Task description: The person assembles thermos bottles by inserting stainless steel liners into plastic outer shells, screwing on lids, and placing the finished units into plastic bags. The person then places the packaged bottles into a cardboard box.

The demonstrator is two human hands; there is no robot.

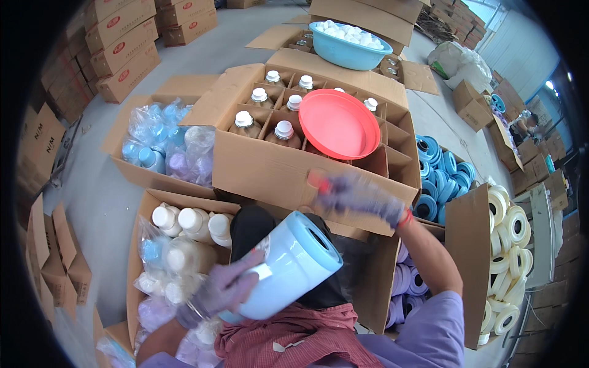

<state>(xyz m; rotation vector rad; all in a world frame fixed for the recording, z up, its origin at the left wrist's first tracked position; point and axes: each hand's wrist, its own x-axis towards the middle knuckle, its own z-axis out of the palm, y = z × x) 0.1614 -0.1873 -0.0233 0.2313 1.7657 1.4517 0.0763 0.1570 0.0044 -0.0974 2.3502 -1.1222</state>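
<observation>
My gloved left hand (228,287) grips the side of a light blue cylindrical flask body (290,271), which lies tilted across my lap. Its ring-shaped blue base (317,239), dark at the centre, faces up and to the right. My gloved right hand (349,193) is blurred by motion in front of the divided carton (285,168). Something red (320,180) shows at its fingertips; I cannot tell what it is. In the carton stand several bottles with white caps (284,129). A round red plastic basin (340,122) rests on top of the dividers.
A blue tub of small white pieces (352,48) stands behind. Left are boxes with bagged blue and purple flasks (161,138) and white flasks (193,221). Right are blue rings (441,179), purple rings (407,280) and cream rings (506,248). Another person (524,126) is far right.
</observation>
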